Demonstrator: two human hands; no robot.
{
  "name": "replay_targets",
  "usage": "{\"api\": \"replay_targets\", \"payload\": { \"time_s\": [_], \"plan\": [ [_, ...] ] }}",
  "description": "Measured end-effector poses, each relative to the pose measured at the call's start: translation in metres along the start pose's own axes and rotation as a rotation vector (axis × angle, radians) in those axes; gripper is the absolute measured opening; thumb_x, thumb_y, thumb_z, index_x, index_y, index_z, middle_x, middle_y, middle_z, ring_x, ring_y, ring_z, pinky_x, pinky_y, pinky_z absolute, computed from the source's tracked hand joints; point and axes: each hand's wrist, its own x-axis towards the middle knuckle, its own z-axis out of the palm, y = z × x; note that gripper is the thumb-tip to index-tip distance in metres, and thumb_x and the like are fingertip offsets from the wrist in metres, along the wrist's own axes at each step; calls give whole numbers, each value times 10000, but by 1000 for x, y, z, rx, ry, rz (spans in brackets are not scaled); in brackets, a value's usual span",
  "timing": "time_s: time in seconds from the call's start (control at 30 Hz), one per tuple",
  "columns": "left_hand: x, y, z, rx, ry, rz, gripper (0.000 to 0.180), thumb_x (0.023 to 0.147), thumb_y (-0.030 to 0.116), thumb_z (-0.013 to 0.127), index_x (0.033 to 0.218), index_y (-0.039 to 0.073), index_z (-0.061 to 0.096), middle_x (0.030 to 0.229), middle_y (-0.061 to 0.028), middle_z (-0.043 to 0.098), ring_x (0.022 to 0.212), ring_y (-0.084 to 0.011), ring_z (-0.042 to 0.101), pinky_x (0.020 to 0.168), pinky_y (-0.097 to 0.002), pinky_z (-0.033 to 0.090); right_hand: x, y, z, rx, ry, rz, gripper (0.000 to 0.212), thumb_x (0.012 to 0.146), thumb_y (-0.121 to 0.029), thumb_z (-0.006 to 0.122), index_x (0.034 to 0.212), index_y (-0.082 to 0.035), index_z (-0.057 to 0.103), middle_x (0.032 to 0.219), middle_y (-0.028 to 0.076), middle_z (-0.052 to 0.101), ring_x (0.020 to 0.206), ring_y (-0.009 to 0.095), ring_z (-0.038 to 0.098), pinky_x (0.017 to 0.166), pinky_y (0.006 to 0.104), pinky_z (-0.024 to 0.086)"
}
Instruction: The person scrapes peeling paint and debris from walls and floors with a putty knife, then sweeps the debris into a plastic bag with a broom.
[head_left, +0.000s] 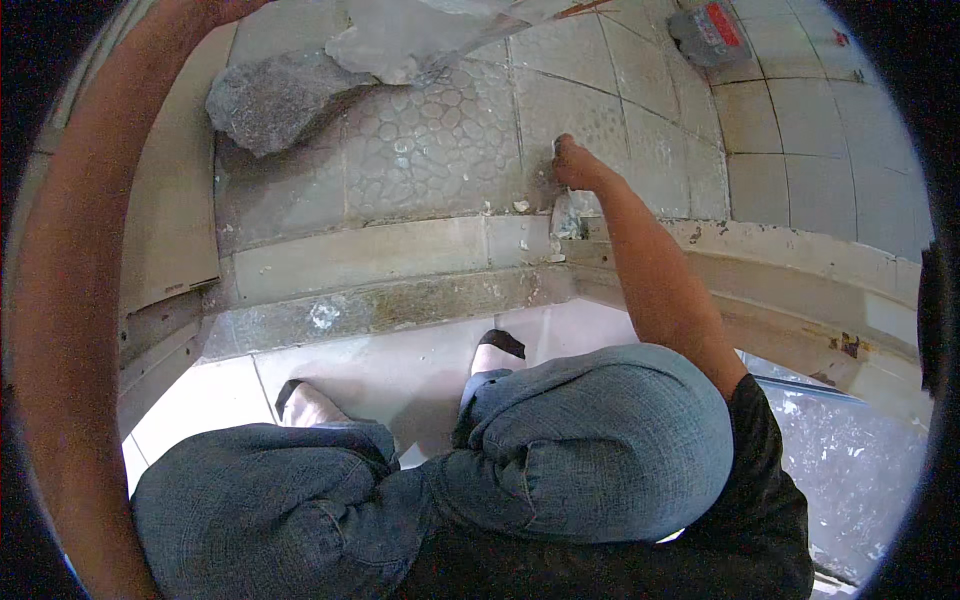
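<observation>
My right hand (577,168) reaches down to the tiled floor (430,140) just beyond a raised sill. Its fingers are closed, and a blurred greyish patch beside them hides what they grip, if anything. Directly below that hand, a small pale plastic scrap (570,216) lies at the sill's corner. At the top left edge only part of my left hand (232,9) shows; its fingers are out of sight. Near it lie a crumpled, dusty grey bag or cloth (285,97) and a whitish plastic sheet (405,42), which spreads toward the top edge.
A tiled sill (360,262) crosses in front of my feet, with a worn wooden frame (800,262) at the right and a pale panel (168,200) at the left. A clear container with a red label (708,35) stands by the tiled wall (810,120). White crumbs dot the sill.
</observation>
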Motion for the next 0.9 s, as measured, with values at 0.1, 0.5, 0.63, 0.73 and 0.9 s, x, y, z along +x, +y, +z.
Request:
{"api": "replay_targets", "payload": {
  "time_s": [0.1,0.5,0.63,0.73,0.9],
  "plan": [
    [2,0,1,7,1,3,275,926,293,426,986,33,492,656,-73,582,516,-144,552,487,-256,474,6,17,0,-160,-83,-65,417,818,-146,490,1138,78,345,971,325,563,839,392,611,696,464,475],
    [6,-5,-4,38,-2,53,315,919,326,441,1023,30,469,676,-60,587,568,-132,566,533,-258,476,10,0,10,41,-56,-22,409,863,-186,455,1179,55,362,982,284,585,869,349,613,698,430,492],
    [8,-6,-4,30,-21,38,305,920,319,438,1020,32,468,659,-57,587,538,-135,561,516,-253,475,11,3,7,121,-43,22,400,873,-195,440,1190,36,362,960,248,595,838,320,617,684,416,496],
    [9,-6,-4,37,-14,32,293,919,313,438,1017,39,467,649,-56,589,522,-135,558,507,-251,478,16,-1,-6,276,15,63,392,885,-201,436,1195,28,360,919,209,590,770,278,609,655,383,496],
    [12,-5,-6,41,-68,51,296,915,315,447,1028,41,456,659,-82,609,538,-141,590,523,-250,504,31,-10,-16,379,243,-68,497,862,-248,472,1251,3,292,1098,301,545,1025,403,557,864,462,431]
  ]
}}
